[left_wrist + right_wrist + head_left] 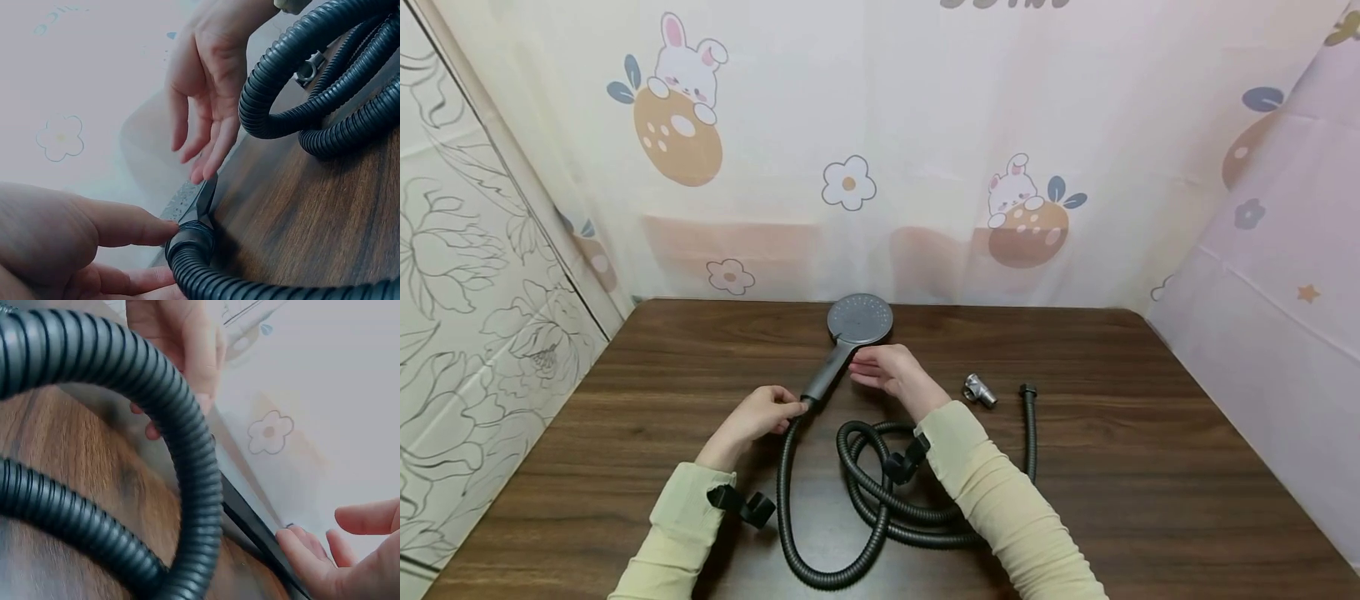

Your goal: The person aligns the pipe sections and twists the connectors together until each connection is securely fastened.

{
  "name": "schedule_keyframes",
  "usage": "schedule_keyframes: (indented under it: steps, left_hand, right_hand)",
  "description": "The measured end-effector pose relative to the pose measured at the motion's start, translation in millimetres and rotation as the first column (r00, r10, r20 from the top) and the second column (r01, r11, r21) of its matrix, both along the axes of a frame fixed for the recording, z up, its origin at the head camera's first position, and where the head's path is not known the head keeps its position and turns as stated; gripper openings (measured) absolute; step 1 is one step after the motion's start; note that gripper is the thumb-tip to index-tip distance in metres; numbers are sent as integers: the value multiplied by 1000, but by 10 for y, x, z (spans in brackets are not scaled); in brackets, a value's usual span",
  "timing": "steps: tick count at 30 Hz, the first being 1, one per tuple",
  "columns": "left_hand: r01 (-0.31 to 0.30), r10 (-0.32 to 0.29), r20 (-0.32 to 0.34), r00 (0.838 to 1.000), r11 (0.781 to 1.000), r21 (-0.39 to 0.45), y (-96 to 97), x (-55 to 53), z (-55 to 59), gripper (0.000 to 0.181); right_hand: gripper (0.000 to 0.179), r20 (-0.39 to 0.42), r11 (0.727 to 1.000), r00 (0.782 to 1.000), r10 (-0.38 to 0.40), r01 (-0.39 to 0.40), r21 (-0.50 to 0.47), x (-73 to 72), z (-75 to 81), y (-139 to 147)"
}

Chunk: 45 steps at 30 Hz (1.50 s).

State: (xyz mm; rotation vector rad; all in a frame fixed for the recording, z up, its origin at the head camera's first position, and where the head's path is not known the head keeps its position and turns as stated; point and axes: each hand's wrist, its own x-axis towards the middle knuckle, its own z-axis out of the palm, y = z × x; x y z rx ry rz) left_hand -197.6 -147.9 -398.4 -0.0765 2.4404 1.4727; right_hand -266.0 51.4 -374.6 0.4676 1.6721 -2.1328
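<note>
A grey handheld shower head (pixel 860 319) lies near the back edge of the wooden table, its round spray face up and its handle (pixel 827 377) slanting toward the person. My left hand (pixel 765 410) pinches the handle's lower end, where the black ribbed hose (pixel 785 492) joins it. In the left wrist view the thumb presses the hose connector (pixel 190 237), with fingers on the other side. Beside the neck of the shower head is my right hand (pixel 897 375), fingers extended; the right wrist view shows its fingertips (pixel 290 540) at the handle's dark edge, thumb apart.
The hose runs in loops under the right forearm. Its free end with a black nut (pixel 1028 390) lies to the right. A small chrome angled fitting (pixel 979 391) sits between that end and the right hand. Behind the table (pixel 1120 383) hangs a printed curtain (pixel 925 125).
</note>
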Motion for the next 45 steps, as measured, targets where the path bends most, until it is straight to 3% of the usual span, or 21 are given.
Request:
schedule_keyframes:
  steps: [11,21,30,45]
  left_hand:
    - [-42,43,-60,997,999,16,-4,-17,1,23]
    - [-80,81,-110,991,997,16,49,-37,64,19]
    - [-62,34,-217,976,990,-125,191,-55,232,20]
    - [1,-24,-256,966,996,-88,533,-138,467,19]
  right_hand:
    - [38,-53,994,998,45,-40,97,71,99,228]
    - [31,-156,993,987,-46,62,98,136,190,510]
    - [26,-218,984,975,-35,72,161,191,197,660]
    - [32,-307,921,948,81,47,387,316,240,928]
